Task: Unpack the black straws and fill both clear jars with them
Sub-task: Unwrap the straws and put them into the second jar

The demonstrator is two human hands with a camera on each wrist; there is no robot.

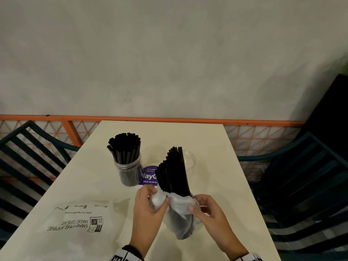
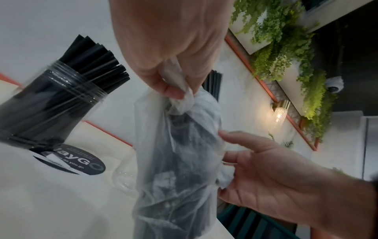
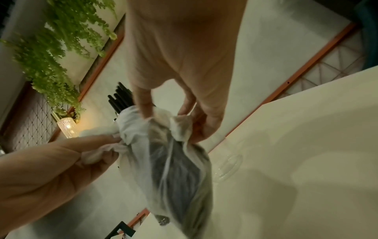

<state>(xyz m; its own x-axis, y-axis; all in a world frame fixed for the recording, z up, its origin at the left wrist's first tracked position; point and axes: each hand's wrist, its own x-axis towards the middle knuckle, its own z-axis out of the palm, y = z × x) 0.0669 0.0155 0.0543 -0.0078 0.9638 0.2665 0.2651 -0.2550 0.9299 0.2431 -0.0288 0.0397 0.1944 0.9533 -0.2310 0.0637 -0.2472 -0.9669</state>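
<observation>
A pale plaster wall with an orange rail along its foot is running behind the cream desk (image 1: 216,140), and dark slatted chairs are standing off both side edges. I am watching my two hands working near the front edge of the desk. My left hand (image 1: 148,206) is pinching a gathered twist of the thin white plastic bag (image 1: 178,219) between thumb and fingertips; my right hand (image 1: 207,210) is pinching the opposite side of the bag's mouth in the same way. The bundle of black straws (image 1: 173,172) is sticking up out of the bag and leaning away from me, its lower ends still wrapped inside.

Toward the middle of the desk, the filled jar (image 1: 130,170) is standing packed with straws, just beside a purple round sticker (image 1: 149,176). The empty clear jar (image 1: 189,160) is standing behind the bundle, mostly hidden by it. A flat printed plastic bag (image 1: 79,221) is lying near the front left corner.

My worry is the loose bundle: nothing is binding the straws, so if I am pulling the bag's mouth apart too sharply, they could be fanning out and spilling across the desk or off its edge. The thin film could also be tearing low down, dropping them. The leaning tops are close to the empty jar and could be knocking it over.
</observation>
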